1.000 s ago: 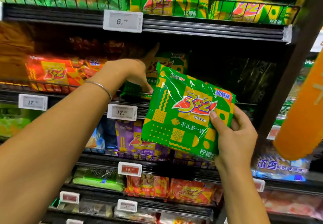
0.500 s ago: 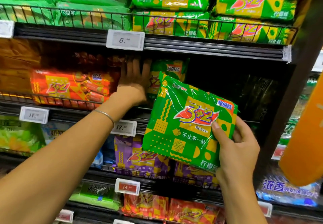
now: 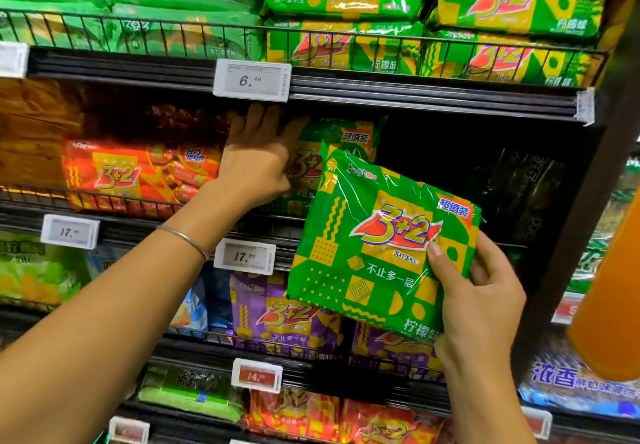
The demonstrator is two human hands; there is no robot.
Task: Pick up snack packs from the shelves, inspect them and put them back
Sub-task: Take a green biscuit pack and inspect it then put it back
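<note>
The green-and-yellow snack pack (image 3: 374,246), printed "3+2" in red, is tilted with its face to the camera, pinched at its lower right corner; up-left of that grip, a matching pack (image 3: 332,145) stands on the shelf, partly hidden.

At centre right of the frame, the right hand (image 3: 479,300) holds a snack pack (image 3: 377,239) before the shelves. Behind it, up and left, the left hand (image 3: 258,159) reaches into the middle shelf (image 3: 433,102), touching another pack (image 3: 346,135) standing there.

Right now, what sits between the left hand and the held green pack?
In the head view, another green 3+2 pack on the shelf stands between left hand and held green pack.
</note>
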